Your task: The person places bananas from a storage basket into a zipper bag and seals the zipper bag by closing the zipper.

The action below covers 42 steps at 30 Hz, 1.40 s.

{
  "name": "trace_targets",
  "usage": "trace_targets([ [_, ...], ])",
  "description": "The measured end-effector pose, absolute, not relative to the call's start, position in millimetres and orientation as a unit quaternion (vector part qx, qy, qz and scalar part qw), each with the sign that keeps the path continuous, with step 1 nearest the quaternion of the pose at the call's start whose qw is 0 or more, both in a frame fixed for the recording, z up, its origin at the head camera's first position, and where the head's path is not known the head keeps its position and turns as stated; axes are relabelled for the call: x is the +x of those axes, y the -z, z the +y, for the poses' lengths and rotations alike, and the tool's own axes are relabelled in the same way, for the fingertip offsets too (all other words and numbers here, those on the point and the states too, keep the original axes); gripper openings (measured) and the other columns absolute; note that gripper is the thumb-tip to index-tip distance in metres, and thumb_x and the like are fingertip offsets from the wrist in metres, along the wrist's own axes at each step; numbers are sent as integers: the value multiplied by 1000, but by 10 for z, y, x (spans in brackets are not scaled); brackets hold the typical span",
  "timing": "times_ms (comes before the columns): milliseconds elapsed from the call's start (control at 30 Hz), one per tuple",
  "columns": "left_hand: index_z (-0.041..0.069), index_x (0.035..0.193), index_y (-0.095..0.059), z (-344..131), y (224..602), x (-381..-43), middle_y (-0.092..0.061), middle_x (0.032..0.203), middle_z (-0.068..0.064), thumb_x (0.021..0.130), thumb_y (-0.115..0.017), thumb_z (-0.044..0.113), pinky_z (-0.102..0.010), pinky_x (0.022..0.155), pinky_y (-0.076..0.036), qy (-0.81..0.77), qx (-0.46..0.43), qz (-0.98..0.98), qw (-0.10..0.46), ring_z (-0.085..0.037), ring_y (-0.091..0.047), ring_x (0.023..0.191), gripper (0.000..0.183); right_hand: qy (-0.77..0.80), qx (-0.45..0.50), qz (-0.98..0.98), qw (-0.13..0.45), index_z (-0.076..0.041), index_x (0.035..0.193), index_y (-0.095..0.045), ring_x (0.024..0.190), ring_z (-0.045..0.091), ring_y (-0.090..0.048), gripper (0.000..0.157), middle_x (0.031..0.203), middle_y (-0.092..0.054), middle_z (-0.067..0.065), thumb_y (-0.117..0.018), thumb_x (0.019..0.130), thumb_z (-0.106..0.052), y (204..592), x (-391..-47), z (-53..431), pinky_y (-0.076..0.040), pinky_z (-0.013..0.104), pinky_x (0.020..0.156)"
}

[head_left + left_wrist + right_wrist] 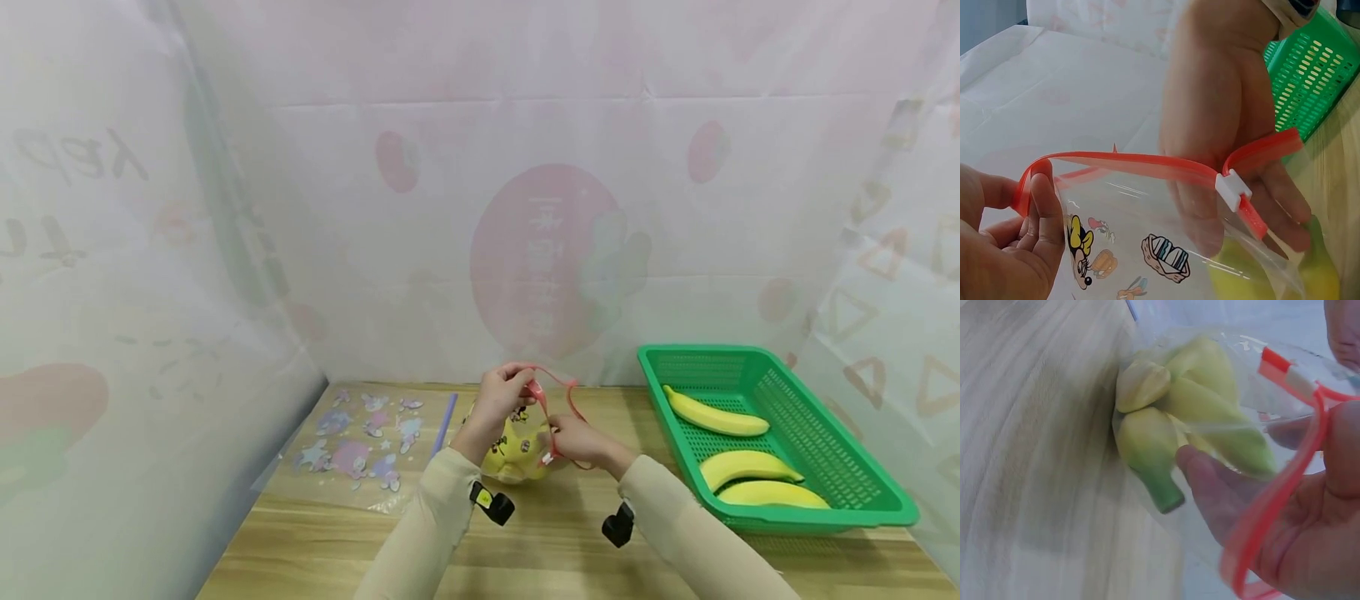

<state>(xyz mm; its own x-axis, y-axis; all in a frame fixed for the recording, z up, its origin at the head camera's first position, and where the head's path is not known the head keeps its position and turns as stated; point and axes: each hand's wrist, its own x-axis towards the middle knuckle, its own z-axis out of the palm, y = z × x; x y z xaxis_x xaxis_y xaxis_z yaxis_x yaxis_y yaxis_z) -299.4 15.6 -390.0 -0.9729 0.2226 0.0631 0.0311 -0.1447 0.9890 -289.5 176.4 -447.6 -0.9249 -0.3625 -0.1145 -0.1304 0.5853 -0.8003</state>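
A clear zip bag [517, 454] with cartoon prints stands on the table, holding several yellow-green bananas [1210, 415]. Its red zip strip [1141, 161] is parted into a wide loop, and a white slider [1232, 191] sits near one end. My left hand [498, 400] pinches the red strip at the far end of the mouth. My right hand [581, 440] is at the other end, behind the front strip, its fingers stretched down beside the bananas. The right wrist view has the strip crossing in front of the palm. Whether those fingers touch a banana is unclear.
A second printed clear bag with a purple edge [444, 423] lies flat on the table at left. The green basket [892, 512] at right holds three bananas [716, 415]. White printed sheets [360, 250] enclose the table's back and sides.
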Motion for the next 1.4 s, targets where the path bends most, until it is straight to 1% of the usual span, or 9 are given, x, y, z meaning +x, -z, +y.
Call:
trace_targets([
  [167,-9,115,-59,126,3753,-2871,-59,78,-8,98,-51,8,-26,66,-54,-745,103,654,74,-13,-59,67,25,378,-155,907,101,3,118,-58,83,19,-60,30,97,-64,8,-55,91,-10,4395,-2834,1816,-49,32,65],
  [333,-9,115,-59,132,3800,-2915,-59,78,-8,97,-52,8,-28,68,-54,-743,101,657,78,-13,-59,67,25,392,-166,897,121,7,126,-51,74,27,-63,34,83,-64,9,-49,95,-8,4341,-2773,1900,-48,31,54],
  [467,-7,114,-60,154,3914,-2999,-59,78,-7,97,-53,10,-29,68,-54,-746,102,653,79,-12,-59,66,26,409,-164,888,135,8,126,-51,74,28,-64,35,86,-64,12,-49,97,-12,4286,-2727,1984,-52,34,55],
  [633,-5,112,-62,182,3983,-3035,-60,76,-6,96,-55,13,-29,67,-55,-746,102,654,77,-12,-59,65,25,419,-169,885,110,6,104,-62,68,24,-63,23,82,-62,11,-49,97,-11,4150,-2697,2101,-54,37,57],
  [733,-4,111,-63,191,3994,-3030,-60,76,-6,96,-56,13,-30,67,-55,-743,104,657,76,-12,-59,65,24,403,-153,901,52,-2,82,-65,60,22,-60,24,70,-61,6,-52,97,-15,4084,-2705,2161,-51,33,52],
  [833,-4,111,-63,196,4000,-3023,-61,77,-7,96,-56,12,-31,67,-55,-741,111,658,78,-12,-59,65,24,376,-126,918,-30,-8,74,-58,54,19,-53,23,64,-56,3,-57,94,-20,4054,-2730,2201,-44,30,49],
  [967,-4,112,-64,205,3996,-3011,-61,77,-6,96,-56,12,-28,65,-54,-733,124,664,83,-12,-59,64,24,361,-110,920,-107,-8,90,-52,63,18,-54,18,75,-57,3,-63,90,-22,4048,-2772,2217,-45,32,55],
  [1133,-3,114,-63,219,4012,-3008,-61,78,-6,96,-57,12,-30,66,-55,-727,126,669,94,-12,-60,64,25,354,-134,919,-107,-6,126,-52,76,18,-62,36,94,-66,7,-60,93,-19,4056,-2818,2192,-52,33,61],
  [1400,-3,124,-57,202,4061,-3012,-61,79,-5,94,-58,12,-30,66,-55,-728,138,663,104,-13,-59,63,34,416,-129,895,-92,-4,112,-67,65,23,-64,22,76,-65,5,-56,96,-14,4081,-2893,2172,-52,28,51],
])
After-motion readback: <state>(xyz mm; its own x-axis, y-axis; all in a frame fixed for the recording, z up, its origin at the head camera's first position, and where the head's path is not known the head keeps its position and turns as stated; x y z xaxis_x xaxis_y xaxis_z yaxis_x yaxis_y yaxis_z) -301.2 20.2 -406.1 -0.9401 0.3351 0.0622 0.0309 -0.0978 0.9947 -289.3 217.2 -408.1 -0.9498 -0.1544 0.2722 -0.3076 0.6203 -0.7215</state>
